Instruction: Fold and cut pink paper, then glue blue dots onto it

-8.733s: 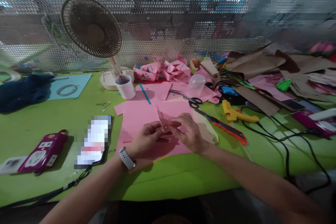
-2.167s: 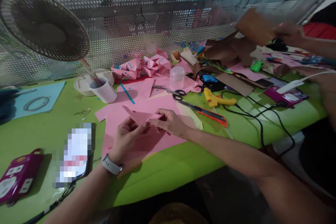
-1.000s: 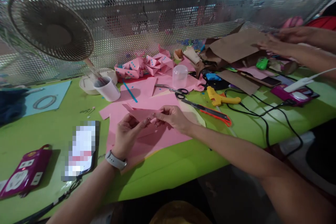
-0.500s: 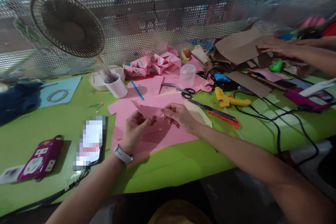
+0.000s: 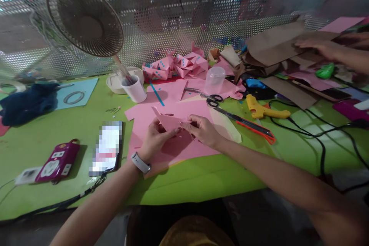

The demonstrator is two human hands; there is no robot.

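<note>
Between my hands is a small piece of folded pink paper point(image 5: 170, 121), raised just above larger pink sheets point(image 5: 150, 150) on the green table. My left hand point(image 5: 157, 136) pinches its left part, thumb along the near edge. At the right end, the thumb and fingers of my right hand point(image 5: 201, 130) close on the same paper. Beyond my right hand lie black-handled scissors point(image 5: 213, 100) and a utility knife point(image 5: 245, 123) with an orange edge. A thin blue strip point(image 5: 157, 93) rests on the pink paper further back.
Folded pink paper pieces with blue dots point(image 5: 175, 65) are heaped at the back. A yellow glue gun point(image 5: 265, 110) with black cables lies right. A white cup point(image 5: 134, 89), fan point(image 5: 86, 21), phone point(image 5: 106, 148) and purple power strip point(image 5: 59, 161) stand left. Another person's hand point(image 5: 317, 46) touches brown paper.
The view has shifted slightly, so the table's things appear further right. Both my hands keep hold of the pink paper. The other person's hand is still at the brown paper.
</note>
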